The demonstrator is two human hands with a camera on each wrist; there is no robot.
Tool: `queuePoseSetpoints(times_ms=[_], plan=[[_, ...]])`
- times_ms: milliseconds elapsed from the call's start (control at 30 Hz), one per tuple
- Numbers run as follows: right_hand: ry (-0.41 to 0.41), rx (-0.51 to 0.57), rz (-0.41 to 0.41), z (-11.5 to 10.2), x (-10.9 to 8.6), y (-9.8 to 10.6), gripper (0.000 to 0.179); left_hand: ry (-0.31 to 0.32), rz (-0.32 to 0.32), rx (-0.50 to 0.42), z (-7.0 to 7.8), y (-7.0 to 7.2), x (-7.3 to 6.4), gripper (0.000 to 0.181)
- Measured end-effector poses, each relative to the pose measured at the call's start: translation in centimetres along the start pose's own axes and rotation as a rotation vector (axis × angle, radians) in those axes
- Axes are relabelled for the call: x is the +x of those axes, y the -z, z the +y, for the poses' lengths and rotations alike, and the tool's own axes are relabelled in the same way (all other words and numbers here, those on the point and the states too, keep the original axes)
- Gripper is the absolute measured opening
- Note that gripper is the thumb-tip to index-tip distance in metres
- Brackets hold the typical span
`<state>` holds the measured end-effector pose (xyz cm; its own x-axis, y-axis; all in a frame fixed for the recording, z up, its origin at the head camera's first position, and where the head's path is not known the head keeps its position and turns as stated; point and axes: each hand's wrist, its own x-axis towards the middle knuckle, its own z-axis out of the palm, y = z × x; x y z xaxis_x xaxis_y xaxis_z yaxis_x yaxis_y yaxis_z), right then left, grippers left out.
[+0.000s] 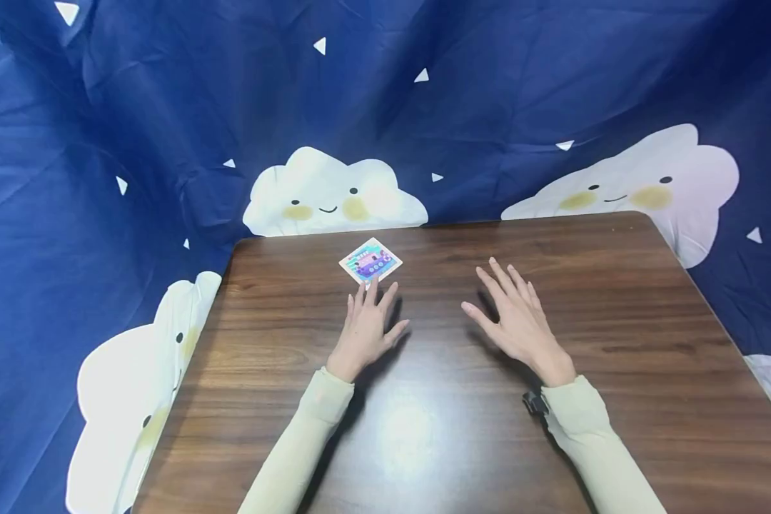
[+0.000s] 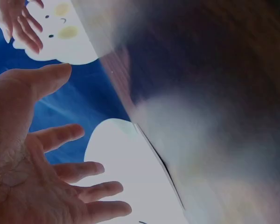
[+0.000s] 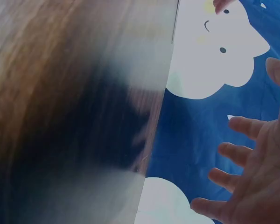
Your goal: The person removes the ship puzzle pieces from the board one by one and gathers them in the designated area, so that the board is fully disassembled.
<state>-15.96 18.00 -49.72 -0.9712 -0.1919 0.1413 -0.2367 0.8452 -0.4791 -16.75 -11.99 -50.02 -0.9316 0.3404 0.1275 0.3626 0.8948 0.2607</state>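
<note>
A small flat card point(image 1: 370, 260), white-bordered with a purple and turquoise print, lies turned cornerwise near the table's back edge. My left hand point(image 1: 363, 330) is just in front of it with fingers spread, and the fingertips overlap the card's near corner in the head view. Over the middle of the table, to the right of the card, my right hand point(image 1: 519, 320) has its fingers extended and thumb apart, holding nothing. Both palms face down above the wood. In the left wrist view the left hand point(image 2: 42, 172) shows bare palm and separated fingers; the right hand point(image 3: 256, 172) looks alike in its own wrist view.
The dark wooden table point(image 1: 270, 400) has a bright glare spot at its front middle. Behind it and at its sides hangs a blue cloth point(image 1: 469, 93) printed with white clouds and triangles. A small black device point(image 1: 535, 403) sits at the right sleeve cuff.
</note>
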Motion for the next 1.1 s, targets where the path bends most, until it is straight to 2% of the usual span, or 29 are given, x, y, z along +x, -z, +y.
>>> queuePoseSetpoints(times_ms=[267,500,667,800,967,1100], plan=[[0.011,0.010,-0.005,-0.4,-0.1,-0.5,0.081,-0.004,-0.033,-0.008,-0.9,-0.1,0.8,0.073],[0.010,0.022,-0.026,-0.6,-0.4,-0.7,0.082,0.008,-0.124,-0.012,-2.1,-0.5,2.9,0.072],[0.008,0.029,-0.018,-0.7,-0.2,-0.4,0.081,0.026,-0.196,0.024,-2.6,-0.6,4.6,0.072],[-0.004,0.024,-0.026,-0.7,-0.1,-0.3,0.082,0.077,-0.248,0.073,-2.8,-0.6,5.3,0.074],[-0.008,0.027,-0.032,-0.6,-0.1,-0.4,0.082,0.176,-0.301,0.090,-2.8,-0.9,5.2,0.076],[-0.008,0.027,-0.025,-0.4,0.0,-0.4,0.082,0.183,-0.290,0.094,-2.9,-1.2,4.9,0.077]])
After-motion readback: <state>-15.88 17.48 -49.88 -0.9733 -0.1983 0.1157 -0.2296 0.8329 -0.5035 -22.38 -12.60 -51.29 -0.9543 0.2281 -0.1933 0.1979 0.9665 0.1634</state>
